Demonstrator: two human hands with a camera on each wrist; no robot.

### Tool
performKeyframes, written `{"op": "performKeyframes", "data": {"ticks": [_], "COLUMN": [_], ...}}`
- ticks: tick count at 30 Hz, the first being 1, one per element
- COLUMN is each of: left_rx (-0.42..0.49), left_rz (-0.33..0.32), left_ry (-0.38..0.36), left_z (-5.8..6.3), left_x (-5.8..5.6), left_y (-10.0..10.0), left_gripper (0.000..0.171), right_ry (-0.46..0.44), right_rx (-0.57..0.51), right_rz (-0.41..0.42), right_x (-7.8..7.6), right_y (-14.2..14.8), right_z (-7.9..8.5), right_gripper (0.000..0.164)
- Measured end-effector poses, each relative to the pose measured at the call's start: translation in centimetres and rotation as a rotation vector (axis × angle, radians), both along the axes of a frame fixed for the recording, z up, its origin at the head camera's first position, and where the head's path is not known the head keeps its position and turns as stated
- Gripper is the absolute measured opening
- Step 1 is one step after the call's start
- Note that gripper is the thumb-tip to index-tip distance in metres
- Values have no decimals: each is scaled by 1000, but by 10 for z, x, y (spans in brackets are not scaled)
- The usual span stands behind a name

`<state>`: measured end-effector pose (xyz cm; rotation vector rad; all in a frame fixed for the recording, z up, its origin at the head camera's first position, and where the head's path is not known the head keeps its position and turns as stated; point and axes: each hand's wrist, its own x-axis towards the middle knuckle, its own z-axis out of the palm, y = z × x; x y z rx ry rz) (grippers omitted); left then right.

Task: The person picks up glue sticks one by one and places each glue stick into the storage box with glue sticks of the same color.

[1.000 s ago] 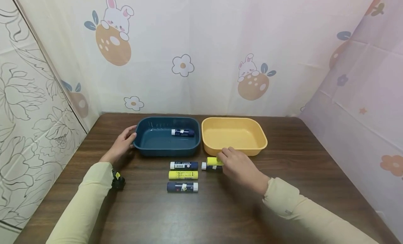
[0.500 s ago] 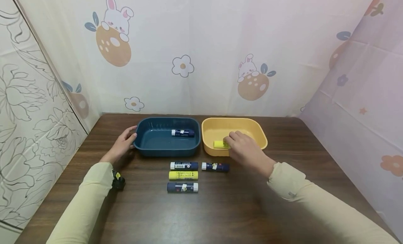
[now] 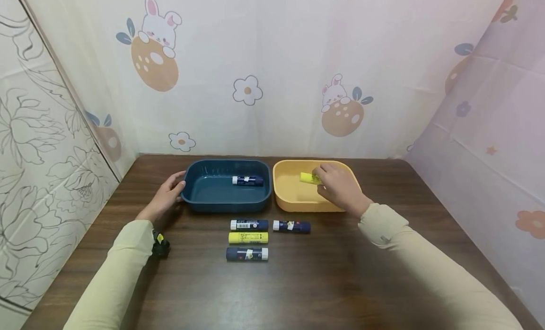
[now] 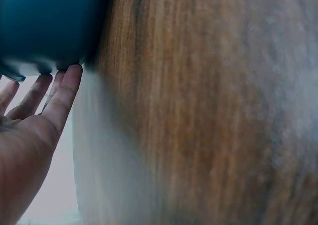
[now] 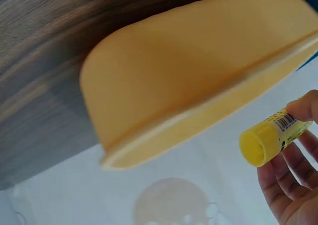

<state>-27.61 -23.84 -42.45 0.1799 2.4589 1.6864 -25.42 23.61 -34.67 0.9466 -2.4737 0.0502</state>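
My right hand (image 3: 340,189) pinches a yellow glue stick (image 3: 309,178) over the yellow tray (image 3: 300,206). The right wrist view shows thumb and fingers on the glue stick's barrel (image 5: 285,128), its round yellow end pointing away from the hand, above the tray's rim. My left hand (image 3: 162,198) rests against the left end of the dark blue tray (image 3: 225,206); in the left wrist view its straight fingertips touch the tray's wall (image 4: 49,31). Inside the blue tray lies a dark blue glue stick (image 3: 251,181) with a white cap.
In front of the trays lie two navy glue sticks (image 3: 251,225) (image 3: 295,227) side by side. Nearer me are a yellow glue stick (image 3: 248,237) and another navy glue stick (image 3: 244,254), on the brown wooden table (image 3: 204,292). A patterned curtain (image 3: 289,107) hangs behind.
My right hand has lifted the yellow glue stick from near the navy one before the yellow tray and carried it back over that tray. My left hand has stayed at the blue tray.
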Motion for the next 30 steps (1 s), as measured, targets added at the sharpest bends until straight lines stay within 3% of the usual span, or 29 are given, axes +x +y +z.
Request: {"op": "performKeyframes", "data": {"ticks": [13, 30], "left_rx": [-15, -23], "left_rz": [7, 22], "left_ry": [1, 8], "left_z": [-2, 0], "left_x": [6, 3], "left_y": [0, 3], "left_gripper": [54, 55], "right_ry": [-24, -263], "right_rx": [3, 32], "right_rz": [-69, -210], "right_x": [-31, -53], "right_y": [16, 25], "right_z": [-27, -48], "right_gripper": [25, 23]}}
